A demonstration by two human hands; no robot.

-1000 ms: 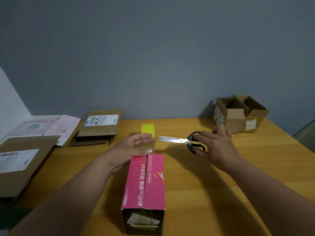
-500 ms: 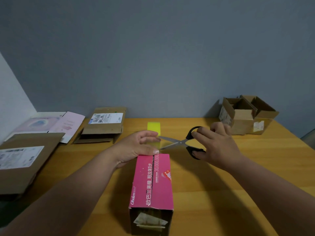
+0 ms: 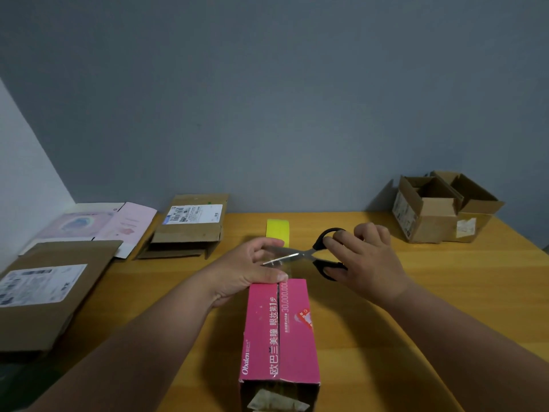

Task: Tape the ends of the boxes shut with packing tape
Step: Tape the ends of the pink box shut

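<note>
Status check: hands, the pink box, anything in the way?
Left hand holds tape at pink box far end. Right hand grips scissors, blades open at the tape. Yellow tape roll behind; nothing blocking.

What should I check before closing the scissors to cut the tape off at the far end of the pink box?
1. Scissors gripped by the right hand, fingers through the black handles: ok.
2. Blades open, with the clear tape strip between them: cannot tell; the strip is barely visible.
3. Left hand steadying the far end of the pink box: ok.
4. Left fingertips clear of the blades: not ok; the blade tips lie right at the fingers.
5. Yellow tape roll upright on the table beyond the cut: ok.
</note>
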